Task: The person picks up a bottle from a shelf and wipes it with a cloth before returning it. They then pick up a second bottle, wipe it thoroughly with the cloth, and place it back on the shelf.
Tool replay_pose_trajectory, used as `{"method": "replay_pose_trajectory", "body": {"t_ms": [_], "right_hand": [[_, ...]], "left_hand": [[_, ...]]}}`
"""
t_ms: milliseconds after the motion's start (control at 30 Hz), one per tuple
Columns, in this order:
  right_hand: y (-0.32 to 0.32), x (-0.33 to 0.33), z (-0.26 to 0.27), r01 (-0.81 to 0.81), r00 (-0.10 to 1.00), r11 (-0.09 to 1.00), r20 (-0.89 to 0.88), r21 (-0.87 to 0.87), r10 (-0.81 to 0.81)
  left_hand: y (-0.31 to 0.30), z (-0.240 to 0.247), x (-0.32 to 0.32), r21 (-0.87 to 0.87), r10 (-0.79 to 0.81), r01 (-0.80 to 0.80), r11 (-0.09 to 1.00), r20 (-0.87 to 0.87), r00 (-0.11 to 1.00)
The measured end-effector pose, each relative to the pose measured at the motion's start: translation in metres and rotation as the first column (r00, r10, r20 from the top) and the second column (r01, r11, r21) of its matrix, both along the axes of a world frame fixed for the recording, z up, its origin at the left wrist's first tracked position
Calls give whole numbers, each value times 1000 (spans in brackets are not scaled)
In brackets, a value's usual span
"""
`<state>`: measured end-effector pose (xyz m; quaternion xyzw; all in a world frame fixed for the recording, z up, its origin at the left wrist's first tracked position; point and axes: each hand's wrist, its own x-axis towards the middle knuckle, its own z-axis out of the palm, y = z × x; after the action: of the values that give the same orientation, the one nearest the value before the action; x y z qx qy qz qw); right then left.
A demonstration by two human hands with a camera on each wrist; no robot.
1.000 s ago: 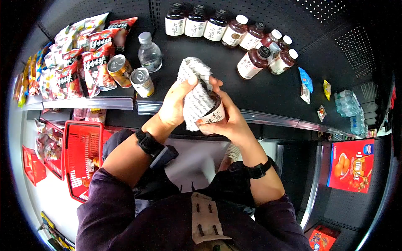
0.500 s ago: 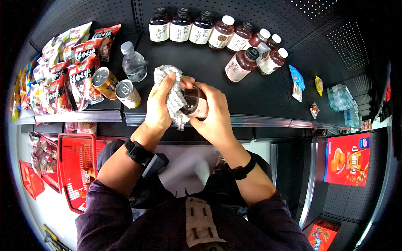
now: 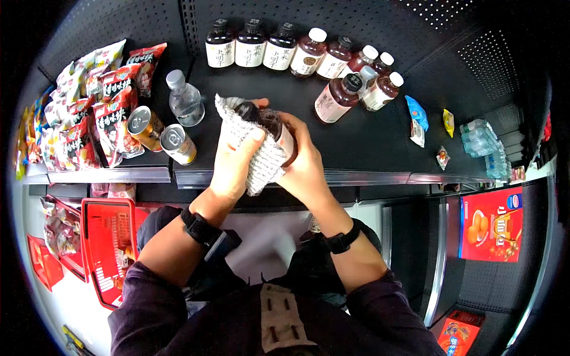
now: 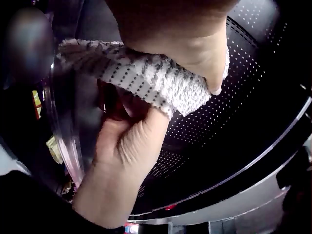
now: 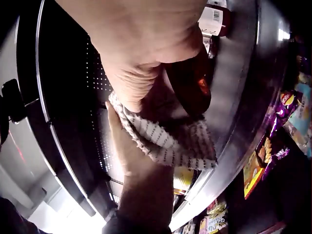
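Observation:
A dark drink bottle (image 3: 272, 122) with a pale label is held over the shelf's front edge, tilted, its dark cap toward the upper left. My right hand (image 3: 306, 159) grips the bottle's body from the right side. In my left hand (image 3: 231, 163) a white cloth with dark dashes (image 3: 262, 163) is pressed around the bottle's left side, thumb on top of the cloth. The right wrist view shows the bottle's dark side (image 5: 192, 87) above the folded cloth (image 5: 163, 141). The cloth hides part of the bottle.
Several similar bottles (image 3: 249, 53) line the back of the black shelf, with one bottle (image 3: 337, 99) standing in front. A clear water bottle (image 3: 186, 101), two cans (image 3: 177, 144) and snack bags (image 3: 113, 118) are at left. Red baskets (image 3: 107, 204) stand below.
The bottle has turned in my hands so its cap now shows at upper left. The cloth has shifted down across its side. The camera view has moved slightly, shifting the shelf items.

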<state>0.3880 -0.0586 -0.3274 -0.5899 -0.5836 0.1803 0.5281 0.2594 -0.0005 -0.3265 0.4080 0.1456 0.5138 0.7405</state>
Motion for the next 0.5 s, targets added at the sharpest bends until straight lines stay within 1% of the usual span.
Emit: {"method": "replay_pose_trajectory", "body": {"t_ms": [33,67,133,200,267,300,333,400,433,500], "right_hand": [[0,3,-3,-27,999,1000,-43,-3,27],[0,5,-6,-52,992,996,-115,-78,43],[4,7,-15,-136,947,989,-299,-54,114],[3,11,-8,-160,942,985,-307,-60,134],[2,15,2,-263,834,962,-518,-69,190],[-1,16,8,-309,771,946,-610,-104,185],[-2,17,9,-331,746,938,-637,-103,193],[-2,21,12,-370,696,924,-689,-99,205],[-1,22,12,-417,643,905,-731,-83,229],[1,26,15,-448,670,888,-697,-105,255]], "left_hand": [[1,-5,4,-33,16,-14,999,53,998],[3,-8,2,39,-43,41,998,32,999],[1,-19,5,29,-29,29,999,-24,999],[1,-14,5,-34,-112,113,993,36,993],[2,-26,4,-133,-211,225,965,110,971],[1,-33,4,-152,-251,268,951,122,960],[0,-30,6,-127,-266,286,950,152,952],[0,-30,4,-134,-322,349,928,185,928],[2,-32,4,-124,-324,349,929,186,928],[8,-37,5,-105,-326,348,931,182,928]]}}
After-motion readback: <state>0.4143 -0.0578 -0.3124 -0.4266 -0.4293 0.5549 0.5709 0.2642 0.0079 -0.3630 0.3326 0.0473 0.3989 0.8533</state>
